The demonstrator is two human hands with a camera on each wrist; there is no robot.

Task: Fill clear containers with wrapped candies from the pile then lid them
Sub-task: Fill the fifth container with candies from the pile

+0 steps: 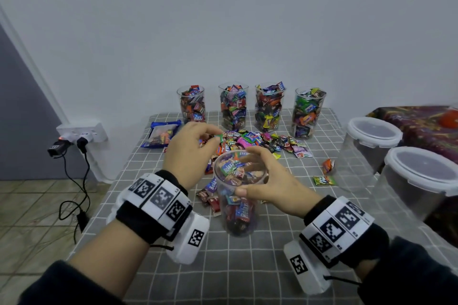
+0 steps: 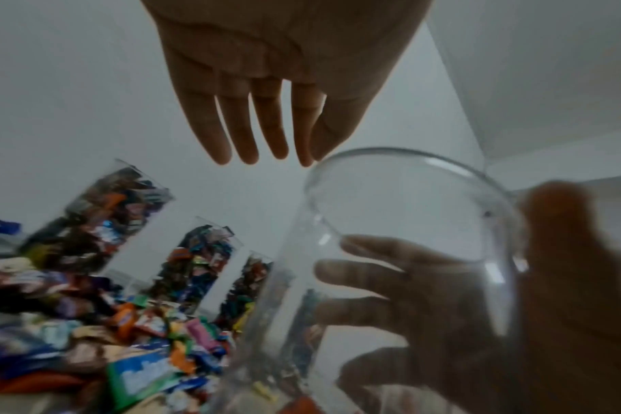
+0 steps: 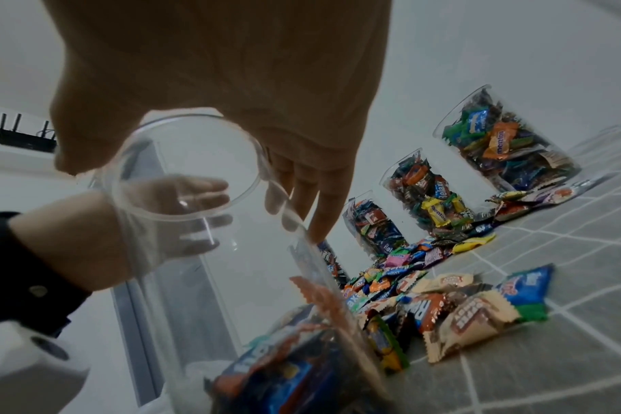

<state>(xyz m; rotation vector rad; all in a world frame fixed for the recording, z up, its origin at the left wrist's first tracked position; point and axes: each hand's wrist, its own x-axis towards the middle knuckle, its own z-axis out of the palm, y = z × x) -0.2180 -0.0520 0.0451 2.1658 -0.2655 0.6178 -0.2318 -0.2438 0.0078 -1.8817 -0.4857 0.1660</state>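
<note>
A person's right hand (image 1: 269, 181) curls around the upper part of a clear container (image 1: 238, 195), thumb on the near side of the rim and fingers wrapped round the far side, steadying it upright on the checked grey tablecloth (image 1: 247, 267). The left hand (image 1: 192, 153) hangs just beside the container's mouth, to its left, with fingers straight and slightly spread; the left wrist view shows it holding nothing. The container is partly filled with wrapped candies, a green wrapper lying near the top.

Just behind the hands, the candy pile (image 1: 257, 142) spreads across the middle of the cloth, with a few stray pieces (image 1: 324, 180) lying apart to the right. Four more clear containers (image 1: 233, 106) stand in a row along the back edge of the table against the pale wall, all heaped with candies to the rim and all without lids. A blue candy bag (image 1: 162, 135) lies open at the left of the pile.

At the right edge stand two larger tubs with white lids (image 1: 421, 171) on them. On the left, a wall socket (image 1: 83, 132) holds plugs with black cables trailing to the tiled floor.
</note>
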